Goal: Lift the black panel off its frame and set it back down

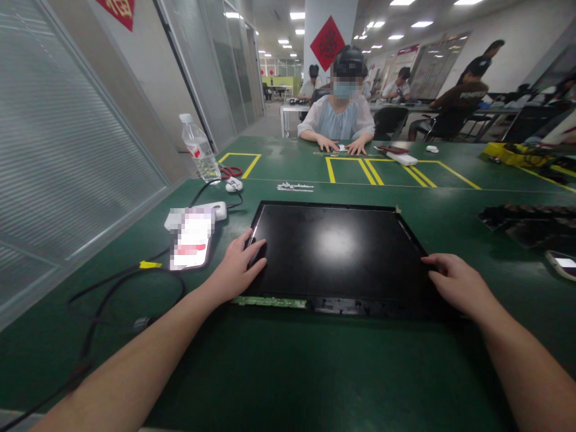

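Observation:
A black flat display panel (333, 264) lies on the green table, its glossy face up with a bright reflection in the middle. Along its near edge runs a narrow green circuit board (270, 302). My left hand (240, 264) rests on the panel's left edge, fingers spread over the border. At the opposite side, my right hand (450, 277) has its thumb and fingertips pressed together at the right edge, gripping the frame.
Left of the panel are a phone (193, 240), a white device (218, 210), black cables (108, 294) and a water bottle (200, 150). Small metal strips (294, 187) lie beyond it. Across the table sits a person (342, 117). Dark parts (531, 222) are at the right.

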A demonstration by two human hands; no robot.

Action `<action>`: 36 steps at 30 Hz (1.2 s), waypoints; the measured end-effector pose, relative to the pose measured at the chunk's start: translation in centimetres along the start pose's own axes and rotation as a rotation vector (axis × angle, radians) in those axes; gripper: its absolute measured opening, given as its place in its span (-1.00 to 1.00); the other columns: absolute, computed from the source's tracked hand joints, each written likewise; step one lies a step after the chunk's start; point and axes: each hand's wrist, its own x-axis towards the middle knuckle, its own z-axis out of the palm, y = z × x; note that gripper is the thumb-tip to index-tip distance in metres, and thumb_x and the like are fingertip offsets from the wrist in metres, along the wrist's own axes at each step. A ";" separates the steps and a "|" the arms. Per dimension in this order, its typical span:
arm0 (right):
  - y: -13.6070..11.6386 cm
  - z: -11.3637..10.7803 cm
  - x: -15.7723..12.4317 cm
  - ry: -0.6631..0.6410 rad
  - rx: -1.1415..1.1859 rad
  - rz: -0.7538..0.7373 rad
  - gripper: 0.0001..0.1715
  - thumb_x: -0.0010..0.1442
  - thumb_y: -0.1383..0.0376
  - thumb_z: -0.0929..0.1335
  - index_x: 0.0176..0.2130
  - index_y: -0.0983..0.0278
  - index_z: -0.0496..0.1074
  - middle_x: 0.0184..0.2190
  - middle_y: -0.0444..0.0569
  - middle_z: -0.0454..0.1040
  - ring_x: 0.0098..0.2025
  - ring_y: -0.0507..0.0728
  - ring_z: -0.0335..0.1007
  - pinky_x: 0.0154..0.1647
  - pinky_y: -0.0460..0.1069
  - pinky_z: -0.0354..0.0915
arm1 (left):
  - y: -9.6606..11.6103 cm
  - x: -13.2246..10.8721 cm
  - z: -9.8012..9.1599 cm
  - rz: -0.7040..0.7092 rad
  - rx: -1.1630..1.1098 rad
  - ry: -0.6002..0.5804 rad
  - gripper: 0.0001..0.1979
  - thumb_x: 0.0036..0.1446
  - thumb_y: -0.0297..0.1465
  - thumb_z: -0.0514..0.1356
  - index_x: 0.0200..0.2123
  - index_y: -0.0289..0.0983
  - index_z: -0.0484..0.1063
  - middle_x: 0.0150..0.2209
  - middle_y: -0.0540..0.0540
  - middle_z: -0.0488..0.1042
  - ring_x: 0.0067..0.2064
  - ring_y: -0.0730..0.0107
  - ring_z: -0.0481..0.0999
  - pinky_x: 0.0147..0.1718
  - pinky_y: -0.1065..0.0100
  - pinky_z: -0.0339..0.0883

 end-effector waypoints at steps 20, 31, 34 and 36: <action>0.1 1.0 -0.1 -0.005 0.024 -0.081 -0.21 0.22 -0.04 0.27 0.30 0.23 0.49 0.03 0.23 0.50 0.13 0.40 0.48 0.20 0.28 0.39 | -0.5 -0.3 -0.5 0.055 0.007 -0.023 -0.43 0.43 -0.14 0.00 0.34 -0.32 0.39 0.43 -0.40 0.31 0.44 -0.18 0.27 0.37 -0.22 0.19; 0.8 1.7 -0.1 0.012 -0.067 -0.130 -0.35 0.25 -0.01 0.31 0.16 0.21 0.62 0.08 0.23 0.47 0.15 0.40 0.47 0.24 0.29 0.38 | -0.7 -0.4 0.0 0.046 0.023 -0.009 -0.42 0.45 -0.13 0.00 0.36 -0.29 0.38 0.43 -0.41 0.29 0.44 -0.21 0.27 0.36 -0.24 0.19; 0.6 1.7 -0.2 0.025 -0.100 -0.156 -0.36 0.26 0.00 0.30 0.14 0.24 0.63 0.07 0.26 0.48 0.15 0.41 0.48 0.27 0.29 0.36 | -0.6 -0.4 0.0 0.040 0.030 -0.016 -0.43 0.44 -0.15 0.00 0.36 -0.31 0.38 0.43 -0.43 0.29 0.44 -0.21 0.28 0.37 -0.24 0.18; 0.5 1.7 -0.2 0.025 -0.122 -0.174 -0.36 0.27 0.02 0.29 0.14 0.26 0.64 0.06 0.28 0.49 0.14 0.42 0.48 0.27 0.30 0.36 | -0.5 -0.3 0.0 0.039 0.033 -0.019 -0.43 0.44 -0.16 0.01 0.36 -0.32 0.38 0.43 -0.43 0.29 0.44 -0.21 0.28 0.37 -0.23 0.17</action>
